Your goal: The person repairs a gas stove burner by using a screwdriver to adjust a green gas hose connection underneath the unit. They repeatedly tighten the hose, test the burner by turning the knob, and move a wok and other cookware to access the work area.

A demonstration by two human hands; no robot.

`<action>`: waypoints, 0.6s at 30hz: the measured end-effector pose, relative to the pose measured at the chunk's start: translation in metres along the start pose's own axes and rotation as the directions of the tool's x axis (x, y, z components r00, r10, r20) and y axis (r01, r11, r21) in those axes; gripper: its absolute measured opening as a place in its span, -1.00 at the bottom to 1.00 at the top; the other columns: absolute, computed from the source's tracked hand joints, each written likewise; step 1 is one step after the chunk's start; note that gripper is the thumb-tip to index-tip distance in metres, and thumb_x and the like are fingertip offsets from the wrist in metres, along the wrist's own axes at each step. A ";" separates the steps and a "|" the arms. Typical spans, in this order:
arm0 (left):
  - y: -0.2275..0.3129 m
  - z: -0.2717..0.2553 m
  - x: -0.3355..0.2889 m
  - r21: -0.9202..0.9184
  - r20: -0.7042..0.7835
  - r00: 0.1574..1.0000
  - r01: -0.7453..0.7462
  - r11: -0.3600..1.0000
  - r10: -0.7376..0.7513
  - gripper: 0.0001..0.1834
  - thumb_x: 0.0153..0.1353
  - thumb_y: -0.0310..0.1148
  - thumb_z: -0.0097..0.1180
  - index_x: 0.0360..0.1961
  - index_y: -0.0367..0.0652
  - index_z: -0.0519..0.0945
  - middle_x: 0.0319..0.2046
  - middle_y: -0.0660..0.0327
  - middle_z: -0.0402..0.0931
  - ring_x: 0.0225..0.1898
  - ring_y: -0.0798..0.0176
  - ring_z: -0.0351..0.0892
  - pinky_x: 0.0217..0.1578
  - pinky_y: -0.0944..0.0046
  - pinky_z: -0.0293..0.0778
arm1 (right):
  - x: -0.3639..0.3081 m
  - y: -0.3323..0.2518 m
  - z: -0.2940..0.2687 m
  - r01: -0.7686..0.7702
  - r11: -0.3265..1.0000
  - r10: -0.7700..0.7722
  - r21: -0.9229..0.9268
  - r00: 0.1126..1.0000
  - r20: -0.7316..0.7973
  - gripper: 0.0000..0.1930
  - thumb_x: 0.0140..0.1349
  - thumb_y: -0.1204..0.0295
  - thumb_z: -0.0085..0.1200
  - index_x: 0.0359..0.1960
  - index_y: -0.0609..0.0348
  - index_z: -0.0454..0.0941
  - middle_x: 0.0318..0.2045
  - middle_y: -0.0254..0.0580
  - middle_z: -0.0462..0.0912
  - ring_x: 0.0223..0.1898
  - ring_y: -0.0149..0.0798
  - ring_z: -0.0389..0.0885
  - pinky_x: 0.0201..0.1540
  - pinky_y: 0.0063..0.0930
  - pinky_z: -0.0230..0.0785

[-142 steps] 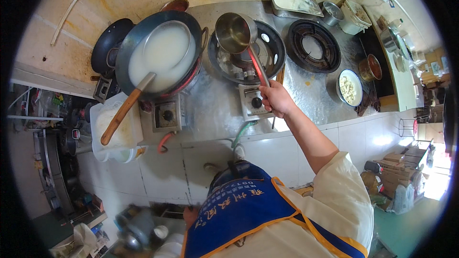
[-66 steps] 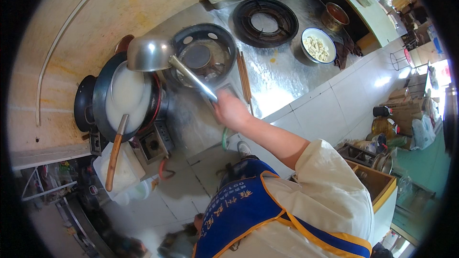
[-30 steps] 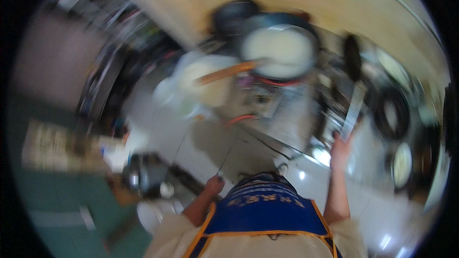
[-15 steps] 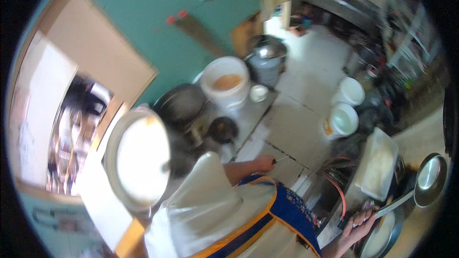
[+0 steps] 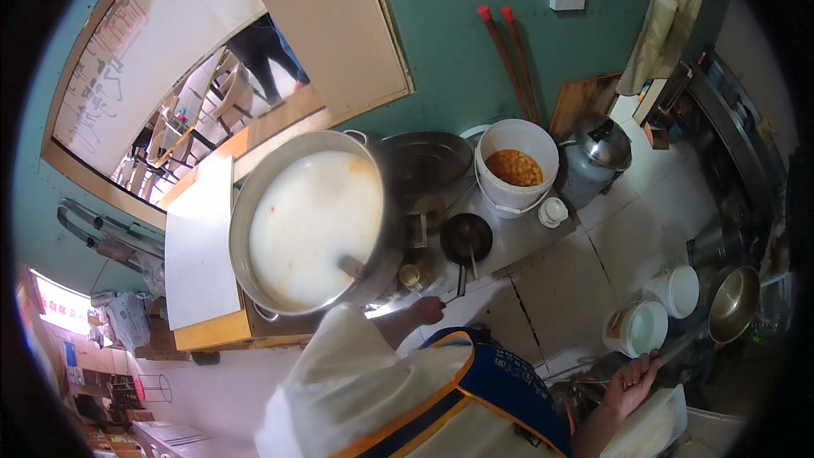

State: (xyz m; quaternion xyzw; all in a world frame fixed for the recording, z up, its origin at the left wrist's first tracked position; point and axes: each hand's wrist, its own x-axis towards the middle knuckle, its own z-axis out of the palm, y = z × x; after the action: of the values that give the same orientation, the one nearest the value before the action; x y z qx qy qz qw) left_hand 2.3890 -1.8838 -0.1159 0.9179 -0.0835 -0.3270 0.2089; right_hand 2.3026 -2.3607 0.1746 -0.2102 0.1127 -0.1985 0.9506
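Note:
My right hand [image 5: 632,385], at the lower right, is closed around the long handle of a metal ladle [image 5: 733,304]. The ladle's round bowl looks bare inside and appears beside two white buckets. My left hand [image 5: 428,311] makes a fist around a thin dark-handled tool [image 5: 442,304]; most of it is hidden. Just beyond that fist, a small black frying pan [image 5: 466,238] has a utensil lying in it. Left of my body stands a big metal pot [image 5: 238,237] of milky white liquid, with a flat handle leaning inside its near rim.
A white bucket of orange-brown chunks [image 5: 520,141] stands behind the frying pan, beside a dark wide pan [image 5: 424,161]. A lidded grey container [image 5: 593,157] is further back. White buckets [image 5: 636,327] stand on the tiled floor at right. A white board [image 5: 197,246] lies left of the pot.
My view has turned left, so the big pot and wall opening sit further right. The ladle has gone from over the stove pan to beside the floor buckets. Both hands keep their grip.

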 end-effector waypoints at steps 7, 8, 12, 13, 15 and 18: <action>0.001 0.036 -0.016 0.118 0.182 0.962 0.185 0.976 -0.204 -0.60 0.15 -0.30 -0.01 0.00 -0.09 0.65 0.02 0.02 0.58 0.14 -0.06 0.53 0.12 -0.01 0.50 | 0.029 -0.038 -0.025 -0.061 0.997 0.058 0.050 0.996 0.066 -0.76 0.57 0.33 -0.23 0.01 0.27 0.35 -0.50 -0.43 0.12 -0.60 -0.53 0.03 -0.62 -0.57 -0.02; -0.008 0.046 -0.025 0.079 0.138 0.962 0.225 0.971 -0.234 -0.59 0.16 -0.29 -0.01 0.03 -0.07 0.64 0.02 0.02 0.58 0.15 -0.05 0.52 0.12 -0.01 0.50 | 0.030 -0.039 -0.031 -0.073 0.995 0.069 0.063 0.996 0.059 -0.76 0.57 0.33 -0.22 0.01 0.26 0.36 -0.50 -0.43 0.12 -0.60 -0.53 0.04 -0.62 -0.57 -0.01; -0.010 0.066 -0.043 0.034 0.068 0.966 0.250 0.968 -0.251 -0.55 0.16 -0.30 -0.01 0.09 -0.02 0.63 0.01 0.02 0.58 0.14 -0.03 0.53 0.13 0.01 0.49 | 0.030 -0.042 -0.038 -0.077 0.994 0.082 0.077 0.995 -0.065 -0.76 0.56 0.31 -0.21 0.04 0.20 0.36 -0.49 -0.43 0.21 -0.63 -0.55 0.06 -0.67 -0.62 -0.01; 0.006 0.055 -0.036 0.067 0.097 0.961 0.253 0.965 -0.258 -0.55 0.16 -0.31 -0.01 0.10 -0.01 0.62 0.03 0.03 0.58 0.13 -0.03 0.53 0.14 0.02 0.49 | 0.032 -0.044 -0.037 -0.058 0.996 0.064 0.068 0.993 -0.102 -0.76 0.56 0.30 -0.21 0.05 0.18 0.36 -0.48 -0.43 0.24 -0.64 -0.56 0.06 -0.69 -0.63 -0.02; 0.061 0.031 -0.026 0.136 0.183 0.947 0.243 0.960 -0.265 -0.53 0.16 -0.31 0.00 0.12 0.01 0.61 0.05 0.05 0.58 0.12 -0.03 0.54 0.16 0.04 0.48 | 0.030 -0.062 -0.044 -0.030 0.998 0.035 0.049 0.993 -0.116 -0.76 0.56 0.31 -0.20 0.06 0.17 0.36 -0.48 -0.43 0.24 -0.64 -0.56 0.06 -0.68 -0.64 0.00; 0.075 0.027 -0.015 -0.022 0.030 0.973 0.230 0.973 -0.230 -0.55 0.16 -0.31 -0.01 0.10 -0.03 0.61 0.08 0.02 0.58 0.12 -0.07 0.55 0.15 0.03 0.48 | 0.030 -0.079 -0.063 -0.089 0.988 0.094 0.124 0.995 -0.029 -0.81 0.54 0.34 -0.18 -0.01 0.19 0.39 -0.50 -0.44 0.23 -0.60 -0.55 0.13 -0.65 -0.63 0.09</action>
State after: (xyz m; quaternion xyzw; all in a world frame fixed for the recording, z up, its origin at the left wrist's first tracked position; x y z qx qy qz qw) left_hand 2.3592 -1.9560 -0.0930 0.9140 0.0246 -0.3626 0.1803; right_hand 2.2844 -2.4612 0.1504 -0.1425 0.1261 -0.1648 0.9678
